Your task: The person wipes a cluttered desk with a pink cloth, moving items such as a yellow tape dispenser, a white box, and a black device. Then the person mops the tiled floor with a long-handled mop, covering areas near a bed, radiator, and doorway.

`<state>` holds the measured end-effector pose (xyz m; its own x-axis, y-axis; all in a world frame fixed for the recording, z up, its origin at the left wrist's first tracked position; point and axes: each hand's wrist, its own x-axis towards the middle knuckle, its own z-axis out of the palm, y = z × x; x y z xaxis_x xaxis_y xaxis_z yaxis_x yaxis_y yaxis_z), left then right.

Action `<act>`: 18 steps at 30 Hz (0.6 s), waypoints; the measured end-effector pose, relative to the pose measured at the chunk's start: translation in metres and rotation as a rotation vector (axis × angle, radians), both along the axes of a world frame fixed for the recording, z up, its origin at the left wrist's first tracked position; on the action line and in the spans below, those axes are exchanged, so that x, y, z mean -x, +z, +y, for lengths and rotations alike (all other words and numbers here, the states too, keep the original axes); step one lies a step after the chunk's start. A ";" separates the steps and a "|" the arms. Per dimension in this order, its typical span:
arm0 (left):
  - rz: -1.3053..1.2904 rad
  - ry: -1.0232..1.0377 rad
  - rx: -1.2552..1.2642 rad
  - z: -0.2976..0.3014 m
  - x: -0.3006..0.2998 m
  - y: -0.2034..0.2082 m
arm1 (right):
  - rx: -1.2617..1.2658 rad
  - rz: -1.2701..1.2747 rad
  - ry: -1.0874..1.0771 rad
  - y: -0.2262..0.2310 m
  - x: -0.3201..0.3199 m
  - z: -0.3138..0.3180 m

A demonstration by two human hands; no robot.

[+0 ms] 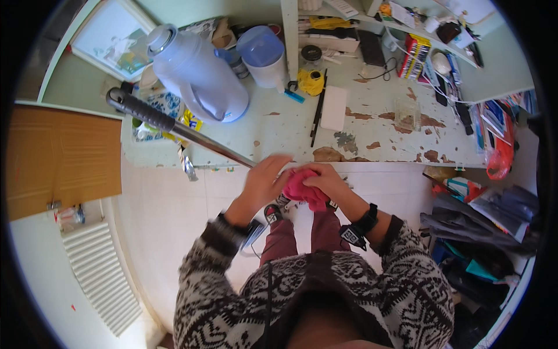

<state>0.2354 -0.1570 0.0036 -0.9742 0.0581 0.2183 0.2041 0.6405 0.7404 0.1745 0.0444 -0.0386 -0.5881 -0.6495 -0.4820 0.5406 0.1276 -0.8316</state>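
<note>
My right hand (328,182) is closed on a crumpled pink cloth (304,191), just beyond the desk's front edge. My left hand (264,181) is close against the cloth's left side. Its fingers reach toward the right and are smeared by motion, so its grip cannot be made out. A metal pole (212,150) with a dark ribbed handle slants from the upper left over the desk down to my left hand. The pole's lower end is hidden behind the hands.
The pale green desk (261,139) has peeling paint. On it stand a light blue thermos flask (200,75), a white jug with a blue lid (261,55) and a white flat case (334,108). A radiator (102,276) is at left; bags and dark clothes (476,218) are piled at right.
</note>
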 end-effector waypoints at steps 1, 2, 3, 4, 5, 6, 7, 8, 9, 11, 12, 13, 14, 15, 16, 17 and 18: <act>-0.028 0.016 -0.008 -0.015 -0.025 0.009 | 0.033 0.021 -0.044 0.005 0.008 -0.014; -0.044 0.029 0.058 -0.031 -0.049 0.017 | 0.124 0.068 -0.077 0.009 0.016 -0.030; -0.071 0.048 0.072 -0.045 -0.073 0.023 | 0.017 0.103 -0.104 0.010 0.026 -0.049; -0.112 0.078 0.081 -0.059 -0.095 0.026 | -0.006 0.199 -0.108 0.008 0.037 -0.070; -0.155 0.120 0.110 -0.072 -0.116 0.028 | -0.104 0.364 -0.128 0.003 0.050 -0.092; -0.214 0.167 0.128 -0.083 -0.137 0.028 | -0.151 0.579 -0.145 -0.006 0.060 -0.114; -0.237 0.211 0.143 -0.092 -0.157 0.028 | -0.333 0.729 -0.135 -0.017 0.065 -0.138; -0.272 0.257 0.150 -0.101 -0.176 0.027 | -0.488 0.893 -0.133 -0.030 0.069 -0.162; -0.299 0.298 0.151 -0.108 -0.193 0.025 | -0.664 1.003 -0.114 -0.042 0.070 -0.175; -0.354 0.363 0.150 -0.119 -0.223 0.021 | -0.725 1.254 -0.006 -0.062 0.068 -0.186; -0.353 0.371 0.139 -0.124 -0.235 0.019 | -0.807 1.304 0.129 -0.070 0.066 -0.188; -0.366 0.373 0.128 -0.129 -0.243 0.018 | -0.688 1.321 0.082 -0.075 0.064 -0.185; -0.391 0.379 0.107 -0.133 -0.250 0.017 | -0.617 1.286 0.109 -0.078 0.060 -0.178; -0.399 0.358 0.092 -0.138 -0.253 0.017 | -0.507 1.289 0.084 -0.080 0.056 -0.170; -0.410 0.341 0.073 -0.143 -0.250 0.017 | -0.542 1.261 0.162 -0.080 0.052 -0.162; -0.431 0.326 0.053 -0.149 -0.243 0.018 | -0.538 1.278 0.187 -0.079 0.046 -0.154; -0.396 0.301 0.065 -0.154 -0.230 0.019 | -0.520 1.301 0.208 -0.079 0.040 -0.146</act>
